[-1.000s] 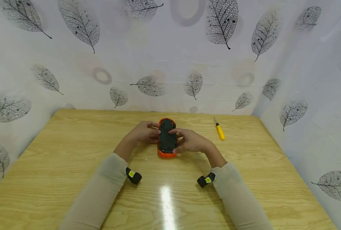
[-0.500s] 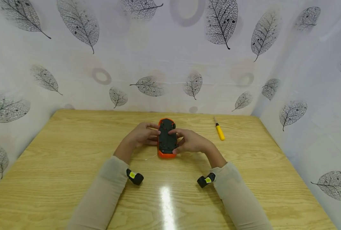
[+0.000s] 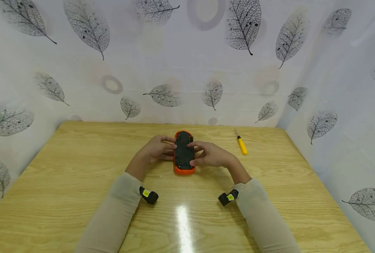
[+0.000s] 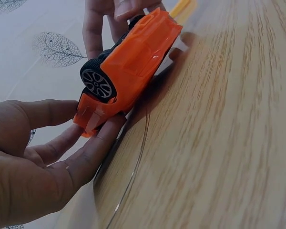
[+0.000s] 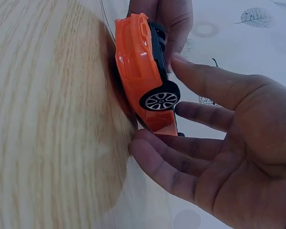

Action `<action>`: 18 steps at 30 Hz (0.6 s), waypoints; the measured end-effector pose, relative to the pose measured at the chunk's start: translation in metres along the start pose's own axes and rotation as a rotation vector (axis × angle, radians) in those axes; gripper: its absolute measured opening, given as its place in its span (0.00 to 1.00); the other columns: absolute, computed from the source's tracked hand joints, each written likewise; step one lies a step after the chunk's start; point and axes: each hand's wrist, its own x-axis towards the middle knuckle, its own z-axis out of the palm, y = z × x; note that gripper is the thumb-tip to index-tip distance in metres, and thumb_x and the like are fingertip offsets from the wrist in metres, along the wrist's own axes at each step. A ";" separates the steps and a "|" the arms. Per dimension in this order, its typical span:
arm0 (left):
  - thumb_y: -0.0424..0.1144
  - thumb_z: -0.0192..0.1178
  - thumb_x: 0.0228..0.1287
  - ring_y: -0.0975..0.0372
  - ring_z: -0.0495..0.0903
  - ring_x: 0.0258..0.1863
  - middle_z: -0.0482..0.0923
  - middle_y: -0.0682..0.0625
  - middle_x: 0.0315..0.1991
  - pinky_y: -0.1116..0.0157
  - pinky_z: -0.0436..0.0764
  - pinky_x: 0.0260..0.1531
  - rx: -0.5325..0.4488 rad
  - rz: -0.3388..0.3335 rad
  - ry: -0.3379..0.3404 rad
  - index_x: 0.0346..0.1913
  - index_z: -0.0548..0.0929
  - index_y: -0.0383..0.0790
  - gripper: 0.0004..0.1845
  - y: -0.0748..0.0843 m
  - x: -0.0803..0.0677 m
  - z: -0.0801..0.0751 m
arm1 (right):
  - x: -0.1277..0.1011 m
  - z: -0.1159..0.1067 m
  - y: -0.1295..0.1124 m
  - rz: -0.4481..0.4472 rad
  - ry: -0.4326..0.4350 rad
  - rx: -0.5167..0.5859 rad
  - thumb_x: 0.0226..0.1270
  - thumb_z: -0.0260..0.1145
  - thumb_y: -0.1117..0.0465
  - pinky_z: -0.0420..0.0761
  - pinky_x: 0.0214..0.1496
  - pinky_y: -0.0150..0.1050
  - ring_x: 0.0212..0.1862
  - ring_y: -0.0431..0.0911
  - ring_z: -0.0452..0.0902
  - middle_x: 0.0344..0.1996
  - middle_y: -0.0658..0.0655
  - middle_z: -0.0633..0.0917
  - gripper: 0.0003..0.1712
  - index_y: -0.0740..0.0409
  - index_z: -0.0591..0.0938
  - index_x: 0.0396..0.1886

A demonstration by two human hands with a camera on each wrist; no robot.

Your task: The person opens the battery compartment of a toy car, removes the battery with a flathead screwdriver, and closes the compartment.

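Your left hand (image 3: 157, 149) & right hand (image 3: 211, 155) both hold the upside-down orange toy car (image 3: 184, 154) w/ curled fingers, mid-table. Yellow screwdriver (image 3: 242, 144) sits at approx 2 o'clock from the car, well apart.

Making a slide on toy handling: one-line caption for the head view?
Left hand and right hand hold an upturned orange toy car on a wooden table, yellow screwdriver nearby.

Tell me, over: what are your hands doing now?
Both hands, left and right, hold the toy car, upside down on table. Screwdriver lies apart, untouched.
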 end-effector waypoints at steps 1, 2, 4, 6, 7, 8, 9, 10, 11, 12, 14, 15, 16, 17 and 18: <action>0.29 0.59 0.74 0.53 0.87 0.42 0.80 0.34 0.57 0.54 0.89 0.44 -0.001 -0.001 0.000 0.67 0.71 0.31 0.22 0.000 0.000 0.000 | 0.001 0.000 0.001 0.000 0.007 -0.008 0.69 0.73 0.54 0.85 0.55 0.46 0.57 0.54 0.83 0.66 0.66 0.76 0.39 0.51 0.68 0.76; 0.29 0.59 0.74 0.53 0.87 0.42 0.80 0.34 0.57 0.54 0.89 0.44 -0.003 -0.002 0.000 0.67 0.71 0.31 0.21 0.000 -0.001 0.000 | 0.001 0.000 0.002 0.001 0.013 -0.011 0.70 0.72 0.53 0.85 0.55 0.46 0.57 0.54 0.83 0.65 0.65 0.76 0.38 0.50 0.69 0.76; 0.29 0.59 0.74 0.53 0.87 0.42 0.80 0.34 0.57 0.54 0.89 0.44 -0.006 -0.001 0.000 0.66 0.72 0.32 0.21 0.000 -0.001 -0.001 | 0.002 0.001 0.003 0.008 0.023 -0.022 0.71 0.71 0.53 0.85 0.54 0.46 0.57 0.54 0.83 0.66 0.65 0.76 0.37 0.49 0.69 0.76; 0.29 0.59 0.74 0.53 0.87 0.42 0.80 0.35 0.56 0.53 0.89 0.44 -0.011 -0.001 -0.001 0.66 0.72 0.32 0.20 -0.001 -0.001 -0.001 | 0.002 0.001 0.003 0.010 0.029 -0.025 0.72 0.71 0.53 0.86 0.54 0.46 0.56 0.54 0.83 0.66 0.65 0.76 0.37 0.50 0.69 0.76; 0.29 0.59 0.74 0.53 0.87 0.42 0.81 0.35 0.55 0.53 0.89 0.44 -0.014 -0.001 -0.001 0.65 0.72 0.32 0.20 -0.001 -0.001 -0.002 | 0.002 0.001 0.003 0.012 0.033 -0.027 0.72 0.70 0.52 0.86 0.54 0.46 0.56 0.55 0.83 0.66 0.65 0.76 0.37 0.50 0.69 0.76; 0.28 0.59 0.74 0.53 0.87 0.41 0.81 0.36 0.55 0.53 0.89 0.44 -0.018 -0.002 -0.002 0.65 0.73 0.32 0.20 -0.001 -0.001 -0.002 | 0.002 0.000 0.003 0.010 0.036 -0.027 0.72 0.70 0.52 0.86 0.54 0.46 0.56 0.55 0.83 0.66 0.66 0.76 0.36 0.51 0.68 0.76; 0.28 0.59 0.74 0.53 0.87 0.41 0.81 0.36 0.54 0.53 0.89 0.44 -0.020 -0.003 -0.002 0.65 0.73 0.33 0.19 -0.001 -0.001 -0.002 | 0.002 0.000 0.002 0.007 0.043 -0.030 0.73 0.70 0.52 0.86 0.54 0.47 0.56 0.55 0.83 0.66 0.66 0.76 0.36 0.51 0.69 0.76; 0.28 0.59 0.74 0.53 0.87 0.41 0.81 0.36 0.54 0.53 0.89 0.44 -0.021 -0.005 -0.002 0.64 0.73 0.33 0.19 -0.001 -0.001 -0.002 | 0.002 0.000 0.002 0.001 0.051 -0.035 0.73 0.69 0.52 0.86 0.54 0.47 0.56 0.55 0.83 0.66 0.66 0.76 0.36 0.52 0.69 0.76; 0.28 0.59 0.74 0.53 0.87 0.41 0.81 0.37 0.54 0.54 0.89 0.44 -0.021 -0.006 0.000 0.64 0.73 0.33 0.19 -0.001 -0.002 -0.002 | 0.002 0.000 0.002 -0.005 0.063 -0.039 0.73 0.69 0.52 0.85 0.55 0.47 0.56 0.55 0.83 0.66 0.66 0.76 0.35 0.52 0.69 0.76; 0.28 0.59 0.74 0.54 0.87 0.41 0.81 0.37 0.54 0.54 0.89 0.44 -0.019 -0.007 0.000 0.64 0.73 0.33 0.19 -0.001 -0.002 -0.002 | 0.002 -0.001 0.002 -0.007 0.074 -0.045 0.73 0.69 0.52 0.85 0.55 0.48 0.56 0.55 0.83 0.65 0.65 0.77 0.35 0.51 0.69 0.75; 0.28 0.59 0.74 0.54 0.87 0.41 0.81 0.37 0.54 0.54 0.89 0.44 -0.014 -0.007 0.002 0.64 0.73 0.33 0.18 0.000 -0.002 -0.002 | 0.002 -0.002 0.002 -0.013 0.094 -0.060 0.73 0.69 0.51 0.85 0.55 0.48 0.57 0.55 0.82 0.65 0.64 0.77 0.34 0.51 0.70 0.75; 0.29 0.59 0.74 0.54 0.87 0.41 0.81 0.36 0.55 0.54 0.89 0.44 -0.009 -0.006 0.002 0.64 0.73 0.33 0.18 0.000 -0.002 -0.002 | 0.002 -0.002 0.002 -0.012 0.102 -0.069 0.73 0.69 0.51 0.85 0.55 0.48 0.57 0.55 0.82 0.65 0.63 0.77 0.34 0.51 0.70 0.75; 0.29 0.59 0.74 0.54 0.87 0.41 0.81 0.37 0.55 0.55 0.89 0.44 -0.006 -0.006 0.003 0.64 0.74 0.34 0.18 0.001 -0.002 -0.002 | 0.003 -0.003 0.002 -0.011 0.108 -0.081 0.73 0.69 0.51 0.85 0.55 0.48 0.57 0.55 0.82 0.65 0.63 0.78 0.34 0.50 0.70 0.75; 0.29 0.59 0.74 0.54 0.87 0.41 0.81 0.36 0.55 0.55 0.89 0.44 -0.004 -0.006 0.003 0.64 0.74 0.34 0.18 0.001 -0.002 -0.001 | 0.003 -0.003 0.003 -0.007 0.110 -0.089 0.73 0.69 0.51 0.85 0.55 0.48 0.57 0.55 0.82 0.65 0.62 0.78 0.34 0.50 0.70 0.75; 0.29 0.59 0.74 0.54 0.87 0.41 0.81 0.36 0.55 0.55 0.89 0.44 -0.003 -0.004 0.002 0.64 0.74 0.34 0.18 0.001 -0.002 -0.001 | 0.004 -0.004 0.003 -0.003 0.109 -0.102 0.73 0.69 0.51 0.85 0.56 0.48 0.57 0.55 0.82 0.65 0.62 0.78 0.35 0.49 0.70 0.75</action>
